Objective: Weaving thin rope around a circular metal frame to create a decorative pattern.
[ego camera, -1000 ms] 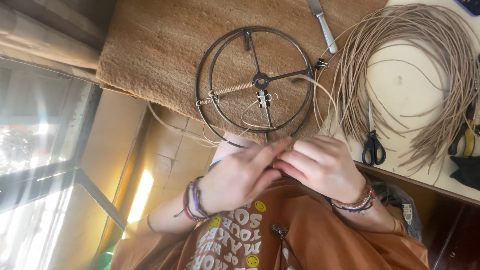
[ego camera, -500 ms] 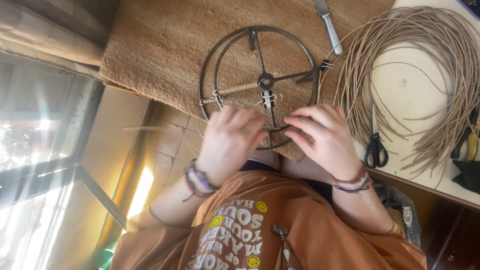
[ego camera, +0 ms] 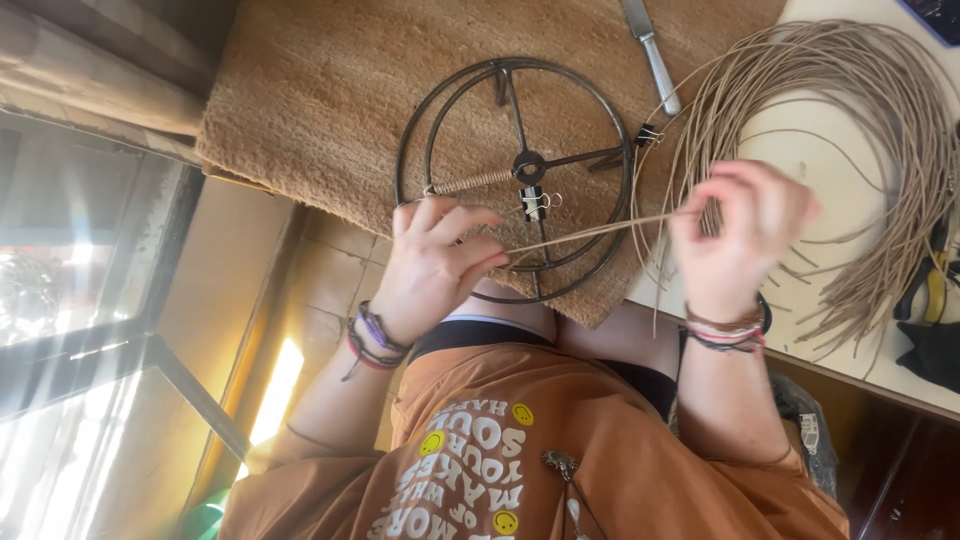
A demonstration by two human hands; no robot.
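strand: one tan cord (ego camera: 600,230), pulled taut between both hands, long axis running left-right with a slight rise to the right
left hand: (ego camera: 430,270) fingers closed, pinching the strand's left end right at the near rim of the ring
right hand: (ego camera: 745,235) fingers curled shut on the strand's other end, out past the ring's right edge, in front of the cord coil
ring: dark metal double hoop with spokes and hub (ego camera: 515,175), flat on the brown mat (ego camera: 330,90); one spoke on the left is already wrapped in cord
key relation: strand leaves the ring's near edge and heads right; left hand is on the ring, right hand well clear of it
clips: binder clip under the hub (ego camera: 535,203), another on the right rim (ego camera: 648,135)
coil: loose cord bundle (ego camera: 850,130) on the pale table, far right
other: knife (ego camera: 650,55) far side, near the mat's right edge; pliers (ego camera: 925,290) at the right edge
hidden: exact finger contact on the right side blurred
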